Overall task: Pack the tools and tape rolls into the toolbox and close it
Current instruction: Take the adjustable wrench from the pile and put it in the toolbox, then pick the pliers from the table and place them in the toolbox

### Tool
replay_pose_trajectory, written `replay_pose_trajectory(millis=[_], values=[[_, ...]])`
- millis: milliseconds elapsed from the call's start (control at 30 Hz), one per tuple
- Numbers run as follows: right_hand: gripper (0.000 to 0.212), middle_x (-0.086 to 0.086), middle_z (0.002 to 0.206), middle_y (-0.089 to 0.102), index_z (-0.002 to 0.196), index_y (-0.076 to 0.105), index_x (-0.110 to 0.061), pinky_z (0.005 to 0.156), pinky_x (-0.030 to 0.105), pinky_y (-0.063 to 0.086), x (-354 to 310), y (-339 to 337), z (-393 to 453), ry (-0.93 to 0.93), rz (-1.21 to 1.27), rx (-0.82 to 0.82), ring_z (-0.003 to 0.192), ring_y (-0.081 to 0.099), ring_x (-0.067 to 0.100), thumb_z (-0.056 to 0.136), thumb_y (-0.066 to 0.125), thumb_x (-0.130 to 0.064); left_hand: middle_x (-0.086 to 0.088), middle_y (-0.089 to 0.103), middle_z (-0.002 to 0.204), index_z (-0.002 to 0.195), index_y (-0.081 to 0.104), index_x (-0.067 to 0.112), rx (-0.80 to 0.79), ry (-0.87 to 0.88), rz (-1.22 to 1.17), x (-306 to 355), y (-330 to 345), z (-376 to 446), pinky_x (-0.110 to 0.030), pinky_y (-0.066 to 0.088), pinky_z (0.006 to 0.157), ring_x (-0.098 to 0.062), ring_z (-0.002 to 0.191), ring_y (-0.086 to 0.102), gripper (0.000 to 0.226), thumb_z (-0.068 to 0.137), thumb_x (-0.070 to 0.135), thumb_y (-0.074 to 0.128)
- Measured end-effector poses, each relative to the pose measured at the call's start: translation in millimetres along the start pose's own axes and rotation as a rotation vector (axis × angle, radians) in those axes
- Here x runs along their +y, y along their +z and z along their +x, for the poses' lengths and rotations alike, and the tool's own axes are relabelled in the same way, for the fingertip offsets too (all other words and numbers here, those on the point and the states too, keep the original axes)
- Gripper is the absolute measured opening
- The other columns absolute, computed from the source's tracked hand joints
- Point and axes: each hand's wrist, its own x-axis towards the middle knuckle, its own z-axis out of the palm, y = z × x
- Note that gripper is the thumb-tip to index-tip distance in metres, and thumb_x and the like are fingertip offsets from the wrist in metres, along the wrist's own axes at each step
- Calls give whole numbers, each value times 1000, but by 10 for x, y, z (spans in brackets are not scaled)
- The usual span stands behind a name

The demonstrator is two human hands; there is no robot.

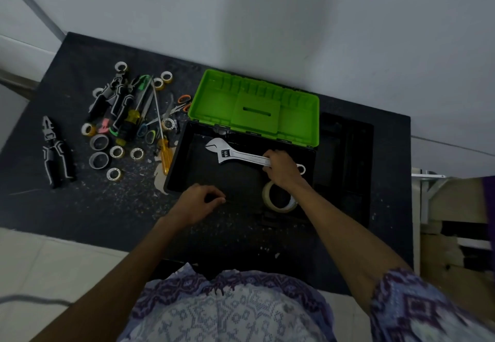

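Left hand (197, 201) loosely curled, empty, at toolbox (174, 170) rim; right hand (281, 167) gripping wrench (235, 154).

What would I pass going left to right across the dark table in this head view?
Lone black pliers → heap of tools and small tape rolls → orange-handled screwdriver → left hand → big tape roll → black tray.

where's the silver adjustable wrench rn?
Head view, centre-right: the silver adjustable wrench is over the open black toolbox, handle gripped by the right hand, just below the green lid.
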Motion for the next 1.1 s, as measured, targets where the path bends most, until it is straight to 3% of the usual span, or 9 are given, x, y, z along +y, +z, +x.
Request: replay_pose_trajectory(millis=[267,367,467,533,767,900,1000,1100], values=[[13,14,97,62,96,67,-5,69,38,48,-56,117,-54,5,-165,79,93,62,35,83,63,-4,9,70,105,105,70,30,-4,-20,-13,-57,43,9,-34,50,90,-10,101,60,18,91,37,61],[18,11,92,66,88,71,-8,69,39,51,-56,161,-36,6,-102,144,88,63,33,78,60,4,9,70,106,105,70,29,1,-15,-15,-79,38,14,-32,49,89,-10,101,60,18,91,37,61],[26,9,93,69,90,76,-10,72,36,51,-59,143,-91,18,40,231,87,63,29,80,60,7,10,69,109,106,70,27,-4,-7,-18,-54,41,8,-21,43,88,-5,101,60,19,92,34,61],[24,7,93,69,91,76,-11,73,35,50,-105,104,-140,17,102,268,88,63,28,82,61,6,11,69,108,105,70,28,-3,-7,-28,-44,38,19,-21,43,88,-4,101,59,18,91,34,61],[17,0,96,66,93,73,-20,75,32,50,-657,78,-164,-126,232,201,86,64,19,90,61,-9,11,67,103,107,67,28,-68,-34,-156,-55,-189,38,-23,49,90,0,96,61,16,93,25,61],[16,1,94,68,91,74,-19,75,28,49,-1149,73,-88,-235,322,198,82,64,16,88,63,-8,19,65,100,105,64,30,47,-31,-307,-138,-466,-18,-12,49,80,4,91,63,16,93,19,61],[20,0,94,69,89,75,-22,79,27,49,-1507,110,16,-298,359,187,86,65,15,85,64,-6,10,69,101,105,66,24,192,-52,-481,-299,-721,-70,-17,52,78,-3,84,67,17,92,13,62],[16,-4,94,67,91,74,-21,75,17,44,-1830,144,130,-330,388,156,84,61,6,89,64,-9,3,69,96,100,66,21,331,-164,-671,-519,-943,-145,-19,53,70,-8,75,68,13,92,11,61]])
